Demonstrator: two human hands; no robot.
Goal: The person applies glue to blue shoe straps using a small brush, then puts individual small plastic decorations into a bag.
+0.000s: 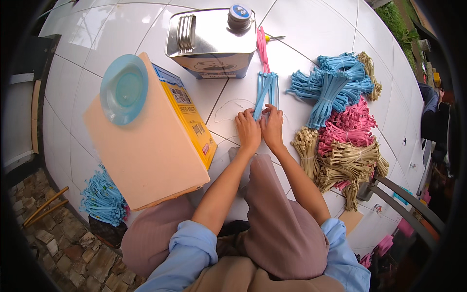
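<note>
Thin blue straps (pixel 265 87) lie on the white tiles in front of me, some of them crossing. My left hand (pixel 248 132) has its fingers closed on their near end. Close beside it, my right hand (pixel 271 127) bends its fingers over the right-hand strap ends; its fingertips partly hide them. Beyond the blue ones, pink straps (pixel 262 51) stretch away along the side of a rectangular metal can (pixel 211 62). A clear, shiny smear (pixel 228 113) marks the tile by my left hand.
Tied bundles of blue (pixel 331 90), pink (pixel 348 124) and beige straps (pixel 352 163) are heaped at right. Leftward, a translucent blue dish (pixel 121 109) sits on a peach-topped carton (pixel 151 160). More blue straps (pixel 103 197) fill a dark container. Grey metal bars (pixel 408 211) stand at lower right.
</note>
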